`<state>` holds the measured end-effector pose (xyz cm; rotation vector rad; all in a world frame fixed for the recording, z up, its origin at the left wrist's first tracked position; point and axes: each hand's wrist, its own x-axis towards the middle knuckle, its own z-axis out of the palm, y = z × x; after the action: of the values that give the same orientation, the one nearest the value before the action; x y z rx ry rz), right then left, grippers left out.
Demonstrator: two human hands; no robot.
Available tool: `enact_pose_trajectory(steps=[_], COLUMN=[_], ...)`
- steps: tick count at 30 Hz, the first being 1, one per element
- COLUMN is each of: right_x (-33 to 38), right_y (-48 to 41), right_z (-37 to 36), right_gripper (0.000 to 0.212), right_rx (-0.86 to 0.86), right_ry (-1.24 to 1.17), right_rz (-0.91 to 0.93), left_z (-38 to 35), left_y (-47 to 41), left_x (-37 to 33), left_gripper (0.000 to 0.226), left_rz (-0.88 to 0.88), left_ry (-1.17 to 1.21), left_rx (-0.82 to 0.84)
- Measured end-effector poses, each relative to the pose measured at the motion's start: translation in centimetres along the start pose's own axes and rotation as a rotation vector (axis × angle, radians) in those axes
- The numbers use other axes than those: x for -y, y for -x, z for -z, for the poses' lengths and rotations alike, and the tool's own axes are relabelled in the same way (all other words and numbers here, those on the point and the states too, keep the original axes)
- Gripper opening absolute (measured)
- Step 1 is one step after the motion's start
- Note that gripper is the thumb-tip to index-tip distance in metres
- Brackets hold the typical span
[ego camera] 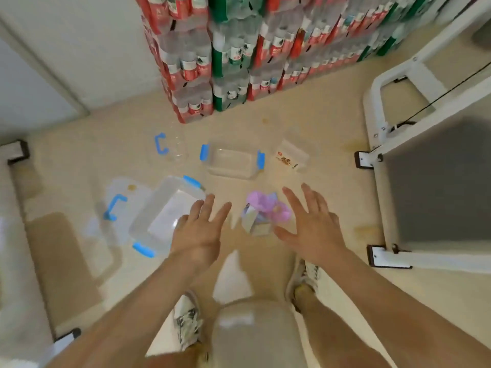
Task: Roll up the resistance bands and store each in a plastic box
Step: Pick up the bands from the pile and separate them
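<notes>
Open floor (332, 187) runs between the purple bands (265, 208) and the white frame (377, 181) on the right. A clear box (164, 216) blocks the left; a second box (233, 162) and stacked bottle packs (239, 62) stand ahead.

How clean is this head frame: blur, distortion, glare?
Head view: motion blur all over, the left hand and right hand soft-edged; the purple band reads as colour, its shape smeared. Head view: the wide angle bends the white frame and tilts the bottle packs. Head view: light soft, no hard glare; the nearer clear box nearly vanishes into the beige floor, only its blue clips stand out.
</notes>
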<state>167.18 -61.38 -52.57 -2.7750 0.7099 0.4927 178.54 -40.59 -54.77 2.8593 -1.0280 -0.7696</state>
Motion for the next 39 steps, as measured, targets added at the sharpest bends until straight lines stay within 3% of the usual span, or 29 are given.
enact_pose_trajectory(steps=[4, 8, 11, 15, 19, 21, 24, 27, 29, 35, 39], right_x=[-2.9, -5.2, -6.6, -8.2, -6.7, -6.0, -5.9, -5.4, -4.7, -1.5, -1.0], right_y=[-11.7, -20.5, -25.1, -28.9, -29.5, -29.7, -29.8, -29.3, -28.7, -23.3, -18.1], right_z=[-12.7, -24.7, -31.2, -35.8, -37.7, -37.3, -34.4, -29.3, -24.5, -9.7, -3.9], right_gripper=[0.077, 0.069, 0.069, 0.070, 0.042, 0.026, 0.030, 0.025, 0.027, 0.021, 0.011], right_rx=[0.123, 0.227, 0.291, 0.390, 0.269, 0.235, 0.131, 0.108, 0.110, 0.104, 0.050], right_ry=[0.004, 0.088, 0.160, 0.142, -0.200, -0.354, -0.579, -0.646, -0.585, -0.392, -0.622], right_rz=[0.063, 0.158, 0.183, 0.120, -0.042, -0.081, -0.084, -0.031, 0.074, 0.391, 0.437], left_z=[-12.2, -23.8, -30.6, -36.0, -35.6, -34.5, -31.5, -25.5, -21.2, -9.3, -5.0], left_y=[-12.2, -21.7, -26.5, -31.0, -31.7, -31.8, -31.8, -29.7, -28.3, -20.6, -14.8], left_x=[1.0, -0.5, -1.6, -1.4, -2.3, -2.6, -1.8, -0.8, -0.2, 0.5, -0.4], left_gripper=[0.074, 0.052, 0.048, 0.060, 0.072, 0.073, 0.067, 0.031, 0.021, 0.039, 0.034], left_rz=[-0.015, -0.073, -0.144, -0.171, -0.114, -0.150, -0.123, -0.101, -0.060, -0.099, -0.119], left_ry=[0.040, 0.101, 0.167, 0.226, 0.334, 0.353, 0.420, 0.403, 0.392, 0.663, 0.996], left_rx=[0.022, 0.197, 0.272, 0.301, 0.299, 0.252, 0.174, 0.023, -0.127, -0.289, -0.445])
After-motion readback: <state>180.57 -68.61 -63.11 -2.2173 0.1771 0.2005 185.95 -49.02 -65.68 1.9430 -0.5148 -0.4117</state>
